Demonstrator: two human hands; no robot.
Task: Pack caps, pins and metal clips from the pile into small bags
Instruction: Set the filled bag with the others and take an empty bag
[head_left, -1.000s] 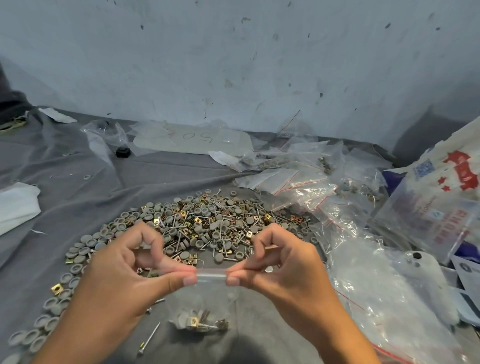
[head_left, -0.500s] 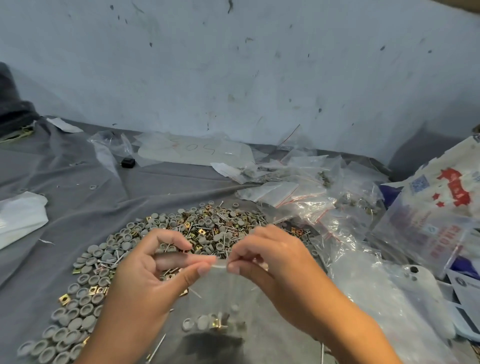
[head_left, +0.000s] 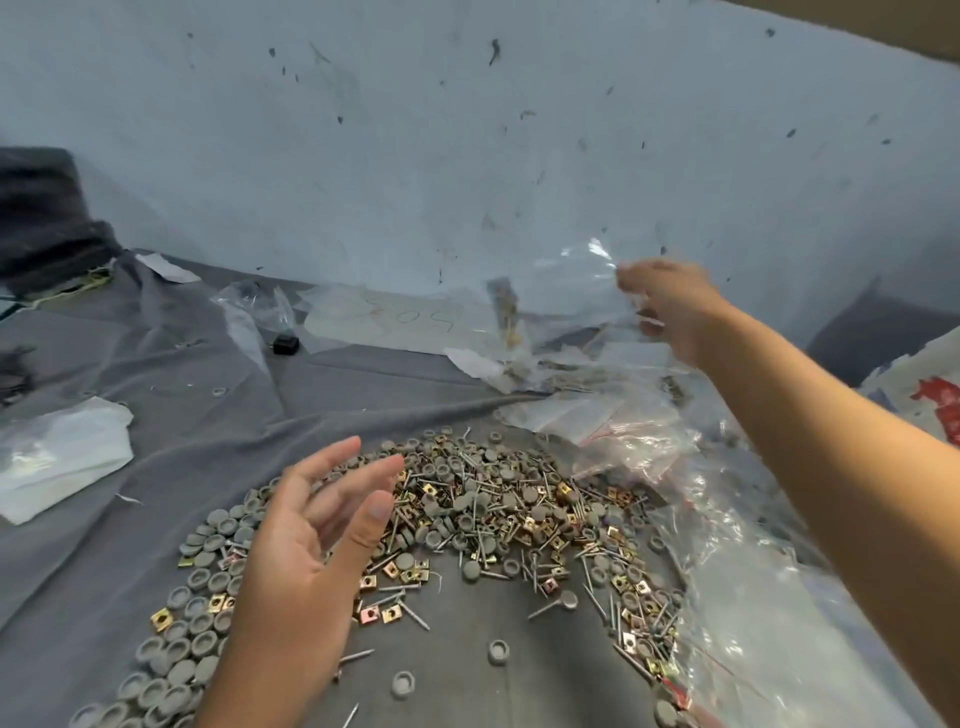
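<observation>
The right hand (head_left: 670, 306) seemingly pinches a filled bag (head_left: 561, 291), upper right; flung short, it could spill. The left hand (head_left: 311, 525) hovers released.

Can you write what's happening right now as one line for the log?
step: putting filled bag aside | right hand: holds small bag raised over bag heap | left hand: open above pile | surface: grey cloth

Left hand (head_left: 317, 525) open, fingers spread over pile (head_left: 467, 525) of grey caps, pins, brass clips on grey cloth (head_left: 156, 519). Right hand (head_left: 670, 306) stretched out, blurred clear bag (head_left: 561, 291) at its fingertips above heap of bags (head_left: 623, 431).
</observation>
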